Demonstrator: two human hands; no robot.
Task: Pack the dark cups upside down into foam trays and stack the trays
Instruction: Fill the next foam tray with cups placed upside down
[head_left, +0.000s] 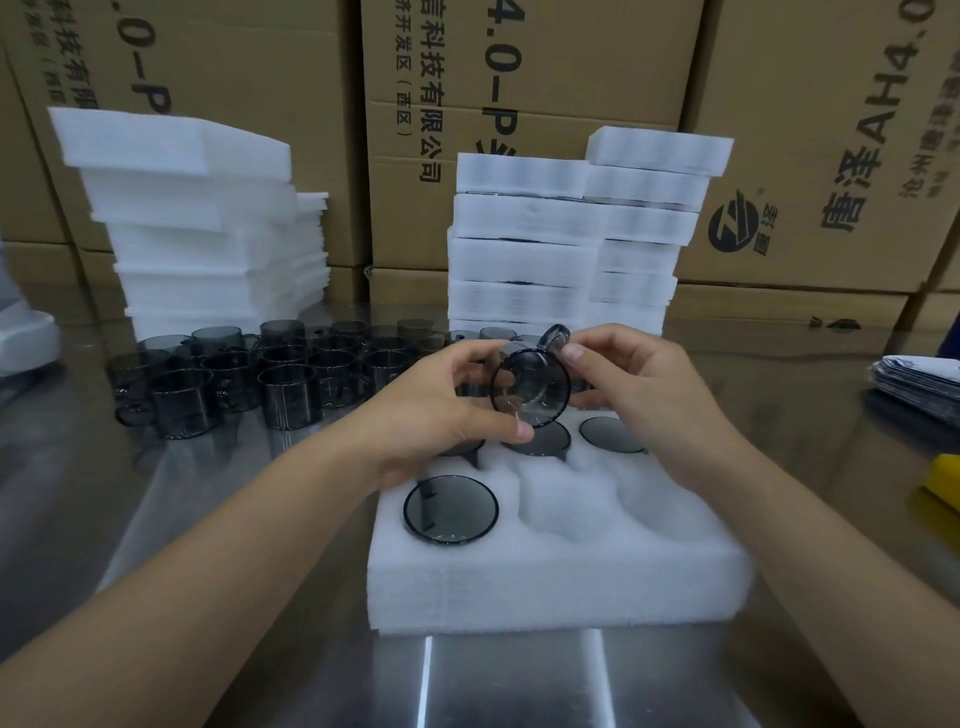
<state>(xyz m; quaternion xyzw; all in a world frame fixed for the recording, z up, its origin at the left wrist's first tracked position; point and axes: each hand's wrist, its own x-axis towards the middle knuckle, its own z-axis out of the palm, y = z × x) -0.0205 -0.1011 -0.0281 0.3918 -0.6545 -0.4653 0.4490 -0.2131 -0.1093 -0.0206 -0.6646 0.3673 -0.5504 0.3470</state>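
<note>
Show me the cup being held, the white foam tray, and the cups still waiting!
held cup (530, 387): head view, middle of its round end.
foam tray (545, 577): head view, bare front wall.
waiting cups (234, 379): head view, one cup inside the cluster.

- The left grip (441, 415) is a bare hand with slim fingers; its thumb nail (524, 430) is cut short and rounded.
- The right grip (639, 384) is a bare hand too; its thumb nail (572, 353) is short and rather wide.
- The left forearm (208, 597) is uncovered from the wrist to the edge of the picture, smooth and slim.
- The right forearm (831, 597) is uncovered in the same way, and it looks broader near the lower corner.
</note>
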